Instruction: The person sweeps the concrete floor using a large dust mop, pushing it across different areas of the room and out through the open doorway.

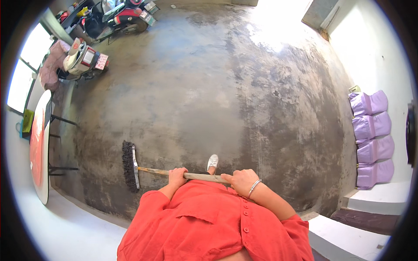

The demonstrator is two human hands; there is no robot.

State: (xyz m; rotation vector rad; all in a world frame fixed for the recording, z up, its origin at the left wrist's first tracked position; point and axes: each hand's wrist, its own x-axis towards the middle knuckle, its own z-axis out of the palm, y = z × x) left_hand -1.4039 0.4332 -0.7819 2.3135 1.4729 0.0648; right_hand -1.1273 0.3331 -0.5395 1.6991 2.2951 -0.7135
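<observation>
Across my body runs the pale wooden handle of a mop (204, 176), gripped by both hands. My left hand (176, 177) is closed round the shaft on the side nearer the mop head. Farther right along it, my right hand (242, 181) wraps the handle near its end, with a silver bangle at the wrist. The mop's wide head, dark and shaggy with a light backing, rests on the grey-brown floor (183, 100) to my left. A white shoe (212, 162) of mine shows just beyond the handle.
A round tabletop (41, 148) stands folded up at the left wall, its dark legs jutting out. A cream scooter (82, 61) and a red scooter (130, 19) are parked at the far left. Purple-covered chairs (374, 128) line the right wall, near white steps (379, 195).
</observation>
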